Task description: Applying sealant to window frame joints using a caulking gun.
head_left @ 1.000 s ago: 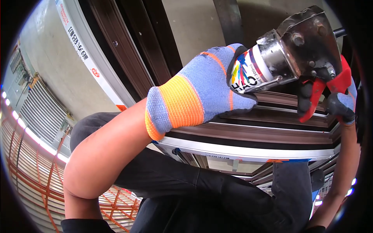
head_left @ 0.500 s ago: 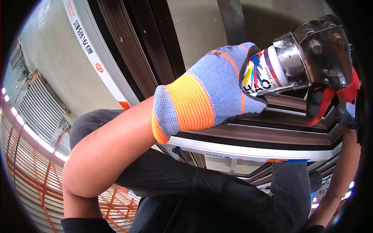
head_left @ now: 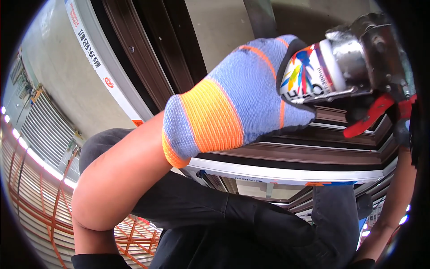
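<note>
Over the brown frame point(head_left: 313, 153), whose long profiles are smooth and ribbed with straight grooves, the left hand point(head_left: 251, 87) is closed around a tube point(head_left: 309, 71). This hand wears a knitted glove: blue fabric with a close, fine weave, thin orange seams, a thick ribbed cuff in yellow-orange, and a dark coating on the palm side, which bends round the tube. The tube is a smooth cylinder, white, with splashes of many colours. Its one end sits in the applicator gun point(head_left: 380, 56), which is also over the frame, toward its right part. The gun has a shiny, scuffed metal collar and a dark, box-like metal body, a little blurred. Below the body, a red curved lever point(head_left: 369, 117) hangs over the right corner of the frame. The right hand point(head_left: 402, 132), in a dark-coated glove, is at the lever; it is blurred near the rim, so I cannot tell how firmly its fingers are bent.

A flat white strip point(head_left: 286, 172) runs along the near edge of the frame. On the near side are black cloth trousers point(head_left: 192, 201), softly creased. Inside the frame appears the dull grey floor point(head_left: 215, 45).
</note>
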The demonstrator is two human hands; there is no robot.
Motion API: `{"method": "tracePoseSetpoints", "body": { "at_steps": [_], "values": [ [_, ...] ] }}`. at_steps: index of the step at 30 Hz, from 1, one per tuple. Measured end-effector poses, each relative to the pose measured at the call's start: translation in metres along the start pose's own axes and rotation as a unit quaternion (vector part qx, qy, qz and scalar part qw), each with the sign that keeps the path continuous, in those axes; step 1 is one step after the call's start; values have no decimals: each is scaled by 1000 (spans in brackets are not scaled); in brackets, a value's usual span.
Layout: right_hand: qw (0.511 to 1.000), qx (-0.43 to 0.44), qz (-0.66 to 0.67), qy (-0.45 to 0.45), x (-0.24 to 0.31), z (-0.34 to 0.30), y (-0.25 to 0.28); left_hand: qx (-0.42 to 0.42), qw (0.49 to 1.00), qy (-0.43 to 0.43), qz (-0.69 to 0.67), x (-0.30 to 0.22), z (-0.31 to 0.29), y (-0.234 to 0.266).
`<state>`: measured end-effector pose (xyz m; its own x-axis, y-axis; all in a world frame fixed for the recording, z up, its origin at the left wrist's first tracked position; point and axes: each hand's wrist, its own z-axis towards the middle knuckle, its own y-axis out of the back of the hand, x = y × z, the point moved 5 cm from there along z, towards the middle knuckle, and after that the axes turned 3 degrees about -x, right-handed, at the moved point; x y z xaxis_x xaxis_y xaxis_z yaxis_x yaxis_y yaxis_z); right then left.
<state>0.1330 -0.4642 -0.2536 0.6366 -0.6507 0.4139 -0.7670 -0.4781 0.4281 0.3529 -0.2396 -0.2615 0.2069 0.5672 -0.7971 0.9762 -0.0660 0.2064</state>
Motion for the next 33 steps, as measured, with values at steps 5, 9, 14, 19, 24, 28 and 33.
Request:
{"method": "tracePoseSetpoints", "body": {
  "at_steps": [5,9,14,19,24,28,33],
  "values": [
    [958,228,-39,171,1,-4,-29,-4,1000,9,-14,13,7,1],
    [897,385,-94,193,-25,11,-39,-15,999,17,-47,33,6,-4],
    [879,470,-26,77,-45,-18,-100,1,996,75,-52,66,-6,-6],
    [912,405,-37,48,-34,-26,-86,12,994,57,-91,64,3,-14],
    [910,407,-61,43,-43,-22,-87,37,992,78,-93,60,2,-15],
    [911,403,-63,51,-43,-27,-90,39,995,71,-58,65,1,-17],
    [899,425,-84,63,-47,-20,-89,29,990,69,-117,71,1,-20]
  ]
}}
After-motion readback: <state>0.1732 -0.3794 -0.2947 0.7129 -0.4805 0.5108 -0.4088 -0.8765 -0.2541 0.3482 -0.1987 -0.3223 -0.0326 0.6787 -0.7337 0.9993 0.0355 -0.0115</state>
